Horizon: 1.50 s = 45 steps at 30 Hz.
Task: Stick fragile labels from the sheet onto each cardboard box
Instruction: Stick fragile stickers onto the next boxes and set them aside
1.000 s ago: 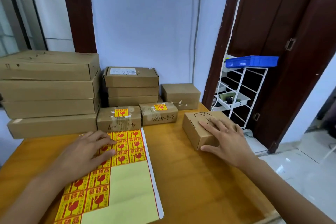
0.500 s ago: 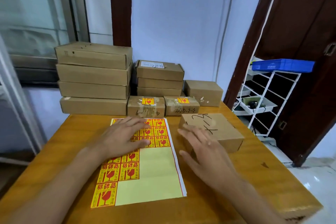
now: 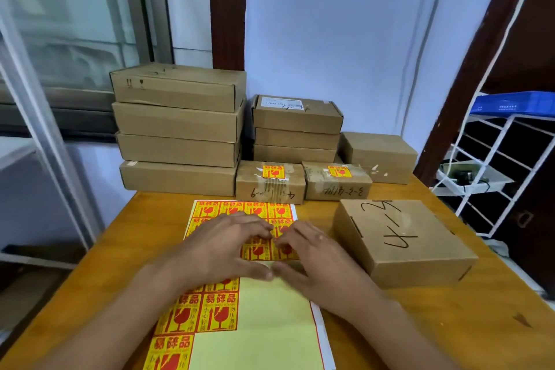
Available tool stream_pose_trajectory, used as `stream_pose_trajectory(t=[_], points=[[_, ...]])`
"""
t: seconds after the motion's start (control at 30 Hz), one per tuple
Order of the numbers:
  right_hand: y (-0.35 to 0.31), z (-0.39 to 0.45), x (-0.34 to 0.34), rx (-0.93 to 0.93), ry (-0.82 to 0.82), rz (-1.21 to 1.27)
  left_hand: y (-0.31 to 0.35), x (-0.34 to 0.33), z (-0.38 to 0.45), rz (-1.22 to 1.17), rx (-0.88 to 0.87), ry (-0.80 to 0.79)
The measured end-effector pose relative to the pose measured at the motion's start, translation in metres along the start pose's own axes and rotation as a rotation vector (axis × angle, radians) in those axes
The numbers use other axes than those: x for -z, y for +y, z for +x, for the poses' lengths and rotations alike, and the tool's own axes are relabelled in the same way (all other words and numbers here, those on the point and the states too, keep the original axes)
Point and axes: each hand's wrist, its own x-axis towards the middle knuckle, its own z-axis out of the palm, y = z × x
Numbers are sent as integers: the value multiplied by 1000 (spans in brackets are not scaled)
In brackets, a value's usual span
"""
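The sheet of red-and-yellow fragile labels (image 3: 270, 324) lies flat on the wooden table (image 3: 450, 327), its lower right part bare yellow backing. My left hand (image 3: 228, 249) and my right hand (image 3: 315, 261) both rest on the sheet's middle. Their fingertips and thumbs nearly meet around one row of labels, and neither hand holds anything. An unlabelled cardboard box with black handwriting (image 3: 402, 237) stands just right of the sheet, apart from my right hand. Behind the sheet, two small boxes (image 3: 270, 186) (image 3: 336, 186) each carry a fragile label on top.
A tall stack of flat boxes (image 3: 177, 129) stands at the back left, a shorter stack (image 3: 295, 129) beside it, and one single box (image 3: 378, 156) at the back right. A white wire rack (image 3: 495, 165) with a blue tray (image 3: 516, 103) stands right of the table.
My right hand left the handwritten box and moved left onto the label sheet beside my left hand. The box now sits nearer the sheet, and my view has swung left.
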Motion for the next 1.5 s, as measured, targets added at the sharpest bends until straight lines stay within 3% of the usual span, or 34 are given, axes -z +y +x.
stream_pose_trajectory(t=[0.3, 0.43, 0.57, 0.7, 1.03, 1.2, 1.4, 1.5], points=[[6, -6, -8, 39, 157, -57, 5, 5, 2, 99, -43, -22], [1, -8, -2, 24, 175, -49, 7, 3, 2, -3, -63, -26], [-3, -6, 3, 17, 146, -135, 8, 3, 2, -27, -58, -65], [-3, -1, 5, -30, 190, -114, 8, 4, 2, -63, -57, -93], [-4, -10, 13, -12, 104, -86, 11, 5, 0, -110, -32, -123], [-7, -9, 14, -43, 327, -107, 13, 8, -1, -137, 26, -136], [-10, -13, 36, -160, 896, 190, 18, 13, -6, -160, 91, -160], [-8, -23, 47, -107, 1028, 10, 26, 14, -9, -156, 36, -10]])
